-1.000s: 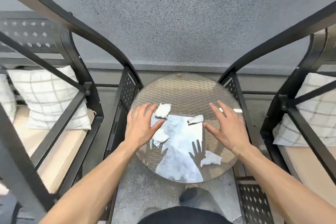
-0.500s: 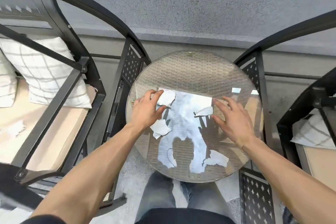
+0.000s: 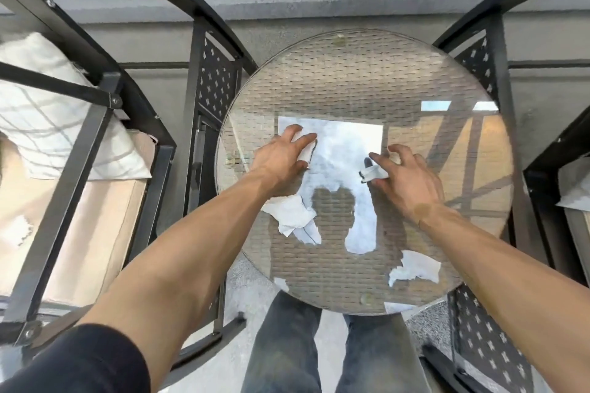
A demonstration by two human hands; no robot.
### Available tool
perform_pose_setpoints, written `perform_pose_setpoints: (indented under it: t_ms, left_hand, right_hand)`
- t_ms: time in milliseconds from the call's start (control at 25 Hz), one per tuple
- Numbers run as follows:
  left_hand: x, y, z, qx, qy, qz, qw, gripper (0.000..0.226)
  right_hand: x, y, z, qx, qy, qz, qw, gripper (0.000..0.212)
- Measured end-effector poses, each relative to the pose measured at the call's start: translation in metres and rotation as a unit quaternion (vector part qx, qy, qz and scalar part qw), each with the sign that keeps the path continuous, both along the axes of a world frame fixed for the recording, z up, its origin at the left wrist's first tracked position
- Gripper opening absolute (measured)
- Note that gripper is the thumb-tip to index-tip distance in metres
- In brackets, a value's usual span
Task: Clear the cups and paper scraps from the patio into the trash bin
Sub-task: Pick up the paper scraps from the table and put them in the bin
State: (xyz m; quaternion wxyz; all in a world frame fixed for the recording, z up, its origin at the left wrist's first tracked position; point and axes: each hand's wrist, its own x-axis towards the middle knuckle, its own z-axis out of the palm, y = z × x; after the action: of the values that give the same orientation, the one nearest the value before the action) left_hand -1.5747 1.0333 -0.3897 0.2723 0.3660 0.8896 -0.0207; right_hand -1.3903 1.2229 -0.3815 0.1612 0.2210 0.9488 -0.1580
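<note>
White torn paper scraps lie on a round glass-topped wicker table (image 3: 357, 67). My left hand (image 3: 284, 158) reaches over the table's left-centre, and its fingers and thumb pinch one scrap (image 3: 308, 151). At the centre-right, my right hand (image 3: 405, 179) pinches a small scrap (image 3: 374, 173) between index finger and thumb. A larger crumpled scrap (image 3: 293, 217) lies beside my left forearm. Another scrap (image 3: 415, 268) sits near the front right rim, and a tiny piece (image 3: 281, 284) is at the front edge. No cups or trash bin are in view.
Black metal chairs flank the table closely. The left chair (image 3: 95, 143) holds a checked pillow (image 3: 48, 118) and a small scrap (image 3: 17, 230) on its beige seat. The right chair (image 3: 549, 175) shows only partly. A grey wall runs behind, and my legs stand at the table's front.
The camera has tilted further down over the table. Both hands moved onto their scraps: the left now covers and pinches the left one, the right has closed on the small one.
</note>
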Motion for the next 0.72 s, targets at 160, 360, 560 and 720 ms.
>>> perform_pose_setpoints:
  t_ms: [160,360,560,720]
  left_hand:
    - [-0.001,-0.001,-0.013,0.036,0.018,-0.008,0.999,0.043]
    - [0.005,-0.013,-0.017,0.104,0.007,0.04,0.994,0.023]
    - [0.015,-0.026,0.005,0.16,-0.047,0.12,0.979,0.018]
    - [0.033,-0.044,0.023,0.209,-0.082,0.109,0.968,0.019]
  right_hand:
    - [0.005,-0.002,-0.018,-0.005,0.034,-0.031,0.999,0.035]
    - [0.005,-0.009,-0.024,-0.039,0.069,-0.085,0.993,0.021]
    - [0.024,-0.008,-0.009,-0.103,0.071,-0.135,0.983,0.016]
    - [0.063,-0.002,0.016,-0.133,0.055,-0.167,0.975,0.01]
